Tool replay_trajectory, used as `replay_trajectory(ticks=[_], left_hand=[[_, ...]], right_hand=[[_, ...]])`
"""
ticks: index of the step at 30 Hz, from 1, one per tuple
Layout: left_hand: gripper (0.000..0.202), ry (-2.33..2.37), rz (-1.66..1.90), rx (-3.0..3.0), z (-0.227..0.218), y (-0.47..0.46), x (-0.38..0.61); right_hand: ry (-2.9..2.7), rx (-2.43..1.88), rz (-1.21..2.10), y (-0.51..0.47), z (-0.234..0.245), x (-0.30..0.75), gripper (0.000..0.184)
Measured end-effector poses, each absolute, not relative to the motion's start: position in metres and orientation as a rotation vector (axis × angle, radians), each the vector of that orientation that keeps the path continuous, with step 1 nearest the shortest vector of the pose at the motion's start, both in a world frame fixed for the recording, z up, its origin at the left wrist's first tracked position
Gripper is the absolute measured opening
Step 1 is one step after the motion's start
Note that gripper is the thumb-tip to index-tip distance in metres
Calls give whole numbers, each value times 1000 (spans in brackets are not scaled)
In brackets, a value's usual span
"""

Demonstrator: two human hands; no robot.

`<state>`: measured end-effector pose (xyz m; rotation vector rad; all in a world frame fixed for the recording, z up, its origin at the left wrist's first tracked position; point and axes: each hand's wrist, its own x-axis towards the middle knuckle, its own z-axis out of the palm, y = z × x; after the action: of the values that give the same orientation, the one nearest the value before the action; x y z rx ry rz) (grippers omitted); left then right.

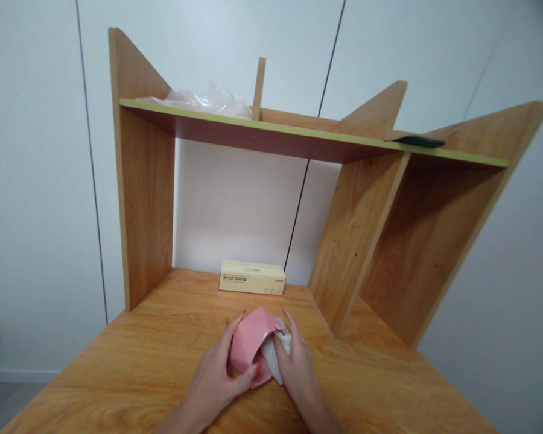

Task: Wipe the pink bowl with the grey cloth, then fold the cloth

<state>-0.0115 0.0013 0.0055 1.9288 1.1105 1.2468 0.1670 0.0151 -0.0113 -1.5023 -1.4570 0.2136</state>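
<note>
A pink faceted bowl (248,345) is tipped on its side just above the wooden desk (131,355), near the front middle. My left hand (217,377) curls round its left side, thumb under the rim. My right hand (296,367) presses a white cloth (274,355) against the bowl's right side, fingers closed on the cloth. Part of the cloth is hidden behind the bowl and my fingers.
A flat beige box (252,277) with red print lies at the back of the desk against the white wall. Above, a wooden shelf (298,129) carries crumpled clear plastic (203,99) at left and a dark flat object (419,141) at right. Upright wooden dividers (353,235) stand right.
</note>
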Motion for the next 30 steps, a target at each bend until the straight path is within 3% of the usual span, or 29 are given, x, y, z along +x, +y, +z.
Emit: replay_trajectory(ticks=[7, 15, 25, 30], left_hand=[[89, 1105, 1295, 1769, 2, 0, -5], [53, 1115, 1208, 1795, 9, -1, -2], [49, 1208, 1160, 1861, 7, 1, -2], [55, 1247, 1104, 1930, 5, -1, -3]], right_hand=[[-1307, -1337, 458, 19, -17, 161, 44], [-1298, -1362, 480, 20, -10, 157, 52], [-1372, -1625, 116, 14, -1, 164, 56], [-1420, -1638, 222, 15, -6, 166, 57]])
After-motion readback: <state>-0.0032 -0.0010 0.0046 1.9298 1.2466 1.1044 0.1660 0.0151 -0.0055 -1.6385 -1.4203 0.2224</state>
